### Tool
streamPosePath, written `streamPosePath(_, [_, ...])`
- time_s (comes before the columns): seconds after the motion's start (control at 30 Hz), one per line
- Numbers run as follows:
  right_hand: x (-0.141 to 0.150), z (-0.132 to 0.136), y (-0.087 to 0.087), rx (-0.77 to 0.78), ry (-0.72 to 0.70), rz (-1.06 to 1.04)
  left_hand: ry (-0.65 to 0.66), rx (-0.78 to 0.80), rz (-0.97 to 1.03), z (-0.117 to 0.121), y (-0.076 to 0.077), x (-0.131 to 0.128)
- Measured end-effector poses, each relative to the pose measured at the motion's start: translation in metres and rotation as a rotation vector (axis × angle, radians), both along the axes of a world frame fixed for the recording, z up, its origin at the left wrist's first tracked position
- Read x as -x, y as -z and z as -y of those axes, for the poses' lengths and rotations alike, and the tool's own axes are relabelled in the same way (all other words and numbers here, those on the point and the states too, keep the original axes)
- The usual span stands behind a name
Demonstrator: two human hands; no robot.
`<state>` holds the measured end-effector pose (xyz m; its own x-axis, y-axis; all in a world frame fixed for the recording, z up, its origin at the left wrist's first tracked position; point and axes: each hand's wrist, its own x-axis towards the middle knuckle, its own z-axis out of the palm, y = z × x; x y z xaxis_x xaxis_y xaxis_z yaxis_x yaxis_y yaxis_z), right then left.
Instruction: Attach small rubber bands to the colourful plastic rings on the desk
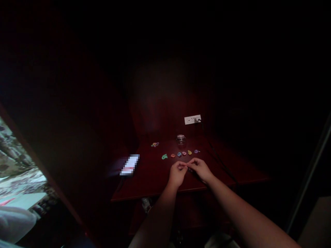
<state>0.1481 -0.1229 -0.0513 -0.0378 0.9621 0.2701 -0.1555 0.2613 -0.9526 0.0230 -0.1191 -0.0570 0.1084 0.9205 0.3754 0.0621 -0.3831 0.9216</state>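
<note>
My left hand (178,173) and my right hand (201,168) meet above the front of a dark red table (152,186). Both are closed in a pinch, fingertip to fingertip, on a small reddish thing (187,165) whose shape is mostly hidden. Just beyond them runs a row of small coloured loops that look like hair ties: a green bunch (164,156), an orange one (173,155), a blue one (179,154), a pink one (184,153), a yellow one (189,152) and a purple one (197,151).
Behind the row stands a clear lidded jar (181,140). Several mixed loops (154,144) lie at the back left. A lit phone (130,165) is at the left edge. A cable (216,153) runs from the wall socket (192,119) down the right side.
</note>
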Motion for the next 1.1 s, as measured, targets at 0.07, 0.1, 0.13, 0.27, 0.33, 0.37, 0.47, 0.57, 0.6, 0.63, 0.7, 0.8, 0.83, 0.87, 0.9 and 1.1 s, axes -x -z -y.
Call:
streamPosePath(0.07, [0.0003, 0.0000, 0.0002, -0.012, -0.003, 0.017, 0.014, -0.003, 0.008, -0.0004, 0.0007, 0.0000])
streamPosePath(0.1, [0.0004, -0.0003, 0.0005, -0.018, -0.003, 0.028, 0.017, -0.003, 0.011, -0.0007, 0.0010, -0.0002])
streamPosePath(0.13, [0.0005, -0.0007, 0.0009, -0.022, 0.000, 0.037, 0.015, 0.000, 0.014, -0.0008, 0.0011, -0.0004])
streamPosePath(0.27, [0.0004, -0.0031, 0.0033, -0.037, 0.018, 0.070, -0.023, 0.019, 0.017, -0.0014, 0.0008, -0.0011])
streamPosePath(0.33, [0.0002, -0.0039, 0.0039, -0.048, 0.021, 0.086, -0.026, 0.021, 0.012, -0.0016, 0.0006, -0.0011])
streamPosePath(0.37, [0.0002, -0.0041, 0.0040, -0.052, 0.020, 0.094, -0.022, 0.018, 0.010, -0.0016, 0.0006, -0.0009])
streamPosePath(0.47, [0.0004, -0.0040, 0.0034, -0.056, 0.023, 0.107, -0.018, 0.009, 0.002, -0.0016, 0.0005, -0.0003])
streamPosePath(0.57, [0.0010, -0.0037, 0.0028, -0.054, 0.022, 0.114, -0.013, 0.003, 0.015, -0.0014, 0.0005, 0.0000])
streamPosePath(0.6, [0.0011, -0.0038, 0.0028, -0.054, 0.020, 0.114, -0.010, 0.006, 0.026, -0.0014, 0.0006, 0.0000])
streamPosePath(0.63, [0.0013, -0.0039, 0.0028, -0.054, 0.017, 0.113, -0.004, 0.012, 0.035, -0.0013, 0.0007, -0.0001])
streamPosePath(0.7, [0.0015, -0.0041, 0.0031, -0.058, 0.012, 0.113, 0.010, 0.030, 0.049, -0.0011, 0.0006, -0.0003])
streamPosePath(0.8, [0.0019, -0.0041, 0.0031, -0.056, 0.010, 0.113, 0.036, 0.036, 0.049, -0.0002, -0.0003, -0.0007])
streamPosePath(0.83, [0.0020, -0.0039, 0.0029, -0.053, 0.011, 0.109, 0.036, 0.033, 0.045, 0.0002, -0.0009, -0.0008])
streamPosePath(0.87, [0.0022, -0.0036, 0.0026, -0.050, 0.015, 0.101, 0.030, 0.031, 0.040, 0.0007, -0.0016, -0.0009])
streamPosePath(0.9, [0.0024, -0.0032, 0.0022, -0.047, 0.015, 0.091, 0.020, 0.030, 0.033, 0.0011, -0.0025, -0.0009])
streamPosePath(1.1, [0.0026, -0.0027, 0.0000, -0.008, -0.060, 0.068, -0.026, 0.017, 0.027, 0.0033, -0.0069, -0.0009])
